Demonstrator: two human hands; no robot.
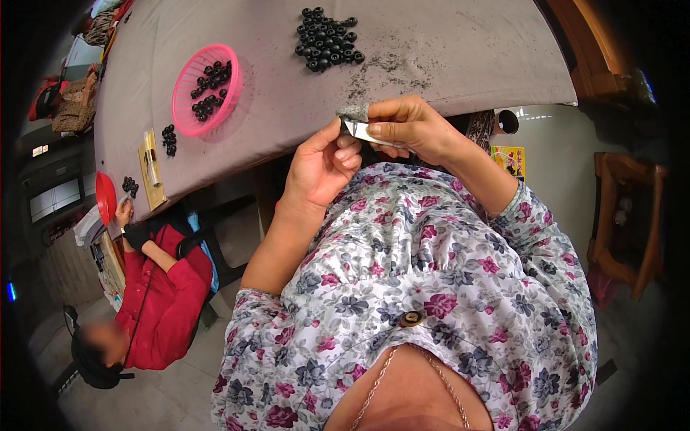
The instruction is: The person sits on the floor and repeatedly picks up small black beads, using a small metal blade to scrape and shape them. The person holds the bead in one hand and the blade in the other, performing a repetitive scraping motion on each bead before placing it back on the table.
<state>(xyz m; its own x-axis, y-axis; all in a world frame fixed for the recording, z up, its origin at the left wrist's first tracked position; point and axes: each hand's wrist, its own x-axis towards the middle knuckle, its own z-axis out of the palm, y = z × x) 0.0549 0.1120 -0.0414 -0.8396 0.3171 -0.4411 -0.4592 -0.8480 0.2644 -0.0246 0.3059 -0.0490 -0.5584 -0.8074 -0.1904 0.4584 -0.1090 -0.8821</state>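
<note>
At the table's near edge, my right hand (417, 129) pinches a folded piece of sandpaper (363, 130), white on one face and speckled grey on the other. Close against it is my left hand (322, 161), thumb and fingers drawn together at the paper's left end. Something small and dark seems to sit between those fingertips, too hidden to name. Beyond my hands lies a pile of round black beads (325, 39) with holes. Black dust (392, 68) and crumbs are scattered on the cloth beside the pile.
A pink plastic basket (237, 90) holds more black beads. Left of it are a small bead cluster (169, 140) and a yellowish flat packet (151, 169). A person in red (162, 302) sits at the left, one hand near a red dish (106, 197). A wooden stool (625, 223) stands right.
</note>
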